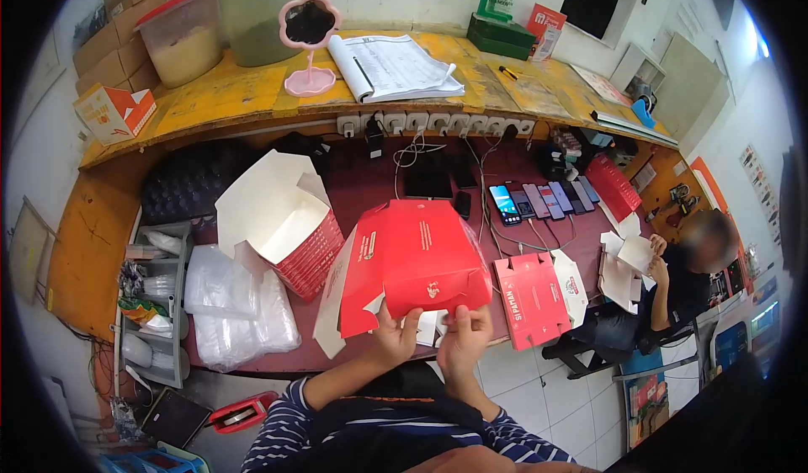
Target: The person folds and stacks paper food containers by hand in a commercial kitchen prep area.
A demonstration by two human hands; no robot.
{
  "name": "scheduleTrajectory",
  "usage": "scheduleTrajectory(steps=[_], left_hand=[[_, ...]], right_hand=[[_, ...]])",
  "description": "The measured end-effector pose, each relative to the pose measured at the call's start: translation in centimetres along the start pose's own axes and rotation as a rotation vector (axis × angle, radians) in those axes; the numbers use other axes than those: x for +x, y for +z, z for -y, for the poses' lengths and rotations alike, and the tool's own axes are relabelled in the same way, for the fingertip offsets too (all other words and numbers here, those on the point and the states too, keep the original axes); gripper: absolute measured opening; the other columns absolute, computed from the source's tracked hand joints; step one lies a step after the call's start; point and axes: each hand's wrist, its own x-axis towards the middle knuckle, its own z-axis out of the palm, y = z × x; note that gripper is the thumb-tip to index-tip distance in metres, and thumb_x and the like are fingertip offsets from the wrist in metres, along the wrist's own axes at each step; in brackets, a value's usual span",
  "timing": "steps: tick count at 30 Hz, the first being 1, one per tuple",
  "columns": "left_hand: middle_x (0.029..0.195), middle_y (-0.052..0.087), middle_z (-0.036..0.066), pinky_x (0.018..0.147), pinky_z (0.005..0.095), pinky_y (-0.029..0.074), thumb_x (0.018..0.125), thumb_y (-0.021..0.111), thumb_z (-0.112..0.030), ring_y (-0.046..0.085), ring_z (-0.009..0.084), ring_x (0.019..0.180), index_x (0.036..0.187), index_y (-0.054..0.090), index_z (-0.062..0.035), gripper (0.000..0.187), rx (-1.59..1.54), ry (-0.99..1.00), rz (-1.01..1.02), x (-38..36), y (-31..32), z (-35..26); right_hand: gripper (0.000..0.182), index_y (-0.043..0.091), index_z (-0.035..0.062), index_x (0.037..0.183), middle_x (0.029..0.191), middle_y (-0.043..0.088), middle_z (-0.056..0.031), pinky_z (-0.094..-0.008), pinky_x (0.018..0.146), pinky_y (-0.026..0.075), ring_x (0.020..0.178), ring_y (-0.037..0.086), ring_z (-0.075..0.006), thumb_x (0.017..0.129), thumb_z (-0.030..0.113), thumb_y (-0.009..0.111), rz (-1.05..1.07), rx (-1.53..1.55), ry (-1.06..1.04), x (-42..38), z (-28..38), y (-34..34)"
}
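Note:
A partly folded red cardboard box (421, 250) is held up in front of my body, over the near edge of the dark red table. My left hand (396, 338) is closed on its near edge, the thumb up against the red face. At the near right corner my right hand (465, 338) pinches the same box. Pale inner flaps stick out at the box's left side. Beyond my left hand stands an open red and white box (307, 254), its white lid flaps spread. To the right, a flat red carton (532, 300) lies at the table edge.
Clear plastic bags (240, 313) lie left, beside a grey rack (156, 305). Several phones (547, 199) with cables lie at the back right. A seated person (673, 279) at right handles a white carton. A yellow shelf (252, 86) spans the back, carrying a pink mirror (310, 44).

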Motion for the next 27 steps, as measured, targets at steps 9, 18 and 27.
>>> scheduleTrajectory(steps=[9,18,27], left_hand=[[0.100,0.050,0.009,0.075,0.0239,0.041,0.082,0.046,-0.001,0.051,0.0127,0.087,0.110,0.036,0.0045,0.030,0.271,-0.010,0.136,0.7,-2.9,0.8],[0.101,0.052,0.009,0.084,0.0270,0.036,0.085,0.046,-0.024,0.049,0.0169,0.094,0.113,0.042,-0.0017,0.036,-0.281,-0.446,0.059,1.7,-2.7,-0.3],[0.104,0.053,0.007,0.082,0.0295,0.040,0.080,0.055,-0.018,0.050,0.0150,0.096,0.109,0.046,-0.0016,0.035,-0.414,-0.511,-0.052,0.6,-3.1,1.4]], right_hand=[[0.009,0.050,0.0067,0.072,0.084,0.058,-0.0057,-0.0257,0.063,0.048,0.073,0.056,-0.0119,0.078,0.002,0.055,0.117,0.177,0.317,1.7,0.2,-0.6],[0.020,0.050,0.0068,0.092,0.082,0.057,-0.0028,-0.0232,0.056,0.043,0.067,0.053,-0.0111,0.075,-0.001,0.057,0.084,0.444,0.626,1.6,-1.0,0.3],[0.053,0.045,-0.0023,0.105,0.093,0.054,-0.0071,-0.0304,0.076,0.042,0.087,0.053,-0.0185,0.059,0.002,0.071,0.170,-0.366,-0.049,-1.6,-2.2,0.2]])
